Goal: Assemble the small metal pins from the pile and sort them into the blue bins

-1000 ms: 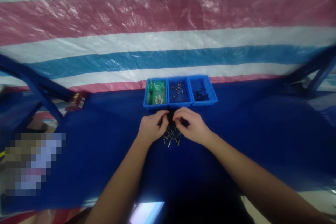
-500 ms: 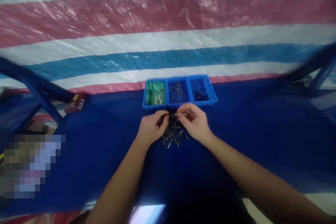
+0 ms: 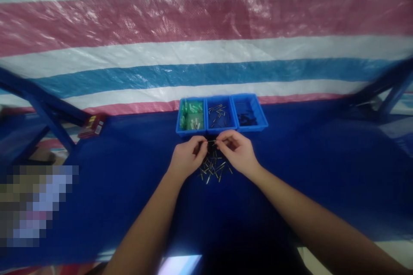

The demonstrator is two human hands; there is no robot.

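Note:
Between my two hands a thin metal rod (image 3: 211, 141) lies roughly level, just in front of the blue bins. My left hand (image 3: 186, 155) pinches its left end between thumb and fingers. At the other end, the thumb and forefinger of my right hand (image 3: 238, 153) are closed on it. The fingertips hide both ends, so its exact kind is not clear. Below the hands, a loose pile of similar slim metal pieces (image 3: 213, 169), some brassy and some silvery, rests on the blue tabletop (image 3: 129, 172).
Three joined blue bins stand behind my hands: the left bin (image 3: 191, 132) holds green bags and small pale pieces, the middle bin (image 3: 222, 130) metal rods, the right bin (image 3: 253, 128) small dark parts. A dark red box (image 3: 93, 126) sits left, near blue frame bars (image 3: 53, 114). Striped sheeting (image 3: 206, 17) hangs behind.
My right hand has shifted slightly left and down, nearer my left hand, and the rod now looks more level. The whole view has moved a little; the pile and bins look unchanged.

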